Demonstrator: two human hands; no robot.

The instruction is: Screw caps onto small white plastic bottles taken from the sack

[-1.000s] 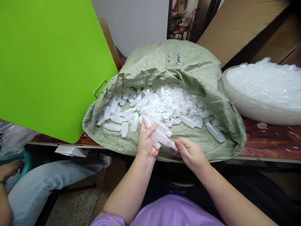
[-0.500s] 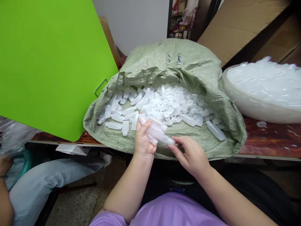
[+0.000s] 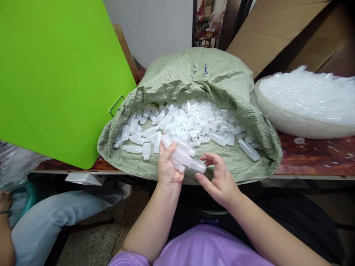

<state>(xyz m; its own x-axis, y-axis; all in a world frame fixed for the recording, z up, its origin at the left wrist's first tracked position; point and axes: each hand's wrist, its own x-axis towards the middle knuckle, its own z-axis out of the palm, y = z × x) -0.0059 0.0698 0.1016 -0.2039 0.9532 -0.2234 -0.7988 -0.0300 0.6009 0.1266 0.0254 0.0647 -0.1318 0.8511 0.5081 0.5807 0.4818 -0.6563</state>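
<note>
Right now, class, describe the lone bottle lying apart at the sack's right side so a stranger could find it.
Find the green sack lying open on the table. Look past its heap of white bottles towards the right lip. The lone bottle lies there on bare sacking, slanted, outside the heap.

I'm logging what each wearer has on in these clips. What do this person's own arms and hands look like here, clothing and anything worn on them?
Both forearms are bare to well above the elbow; a light purple short-sleeved top shows at the bottom edge. The left hand and right hand wear no gloves, and no ring, watch or bracelet is visible. Fingernails look short and unpainted.
</note>
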